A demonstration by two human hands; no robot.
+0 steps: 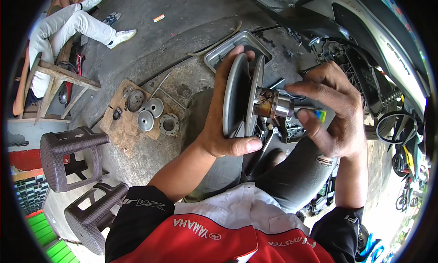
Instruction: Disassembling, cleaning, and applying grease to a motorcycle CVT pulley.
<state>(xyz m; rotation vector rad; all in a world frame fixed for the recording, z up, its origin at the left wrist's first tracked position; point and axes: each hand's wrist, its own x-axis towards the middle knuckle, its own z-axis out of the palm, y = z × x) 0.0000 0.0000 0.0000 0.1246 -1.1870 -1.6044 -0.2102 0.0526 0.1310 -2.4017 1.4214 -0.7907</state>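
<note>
Before a metal tray (223, 48), contents unclear, left fingers (241, 146) clamp a pulley (254, 98) while right fingers (315, 90) stand apart.

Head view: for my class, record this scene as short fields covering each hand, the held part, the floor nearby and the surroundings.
Left hand: grips the twin-disc metal part by its discs
Right hand: fingers bent and parted beside the shiny cylinder; contact unclear
Held part: two discs with a gap, cylinder pointing right
Floor, left: cardboard bearing silver discs
Floor, ahead: metal tray
Seats, left: two brown stools
Upper right: motorbike
</note>
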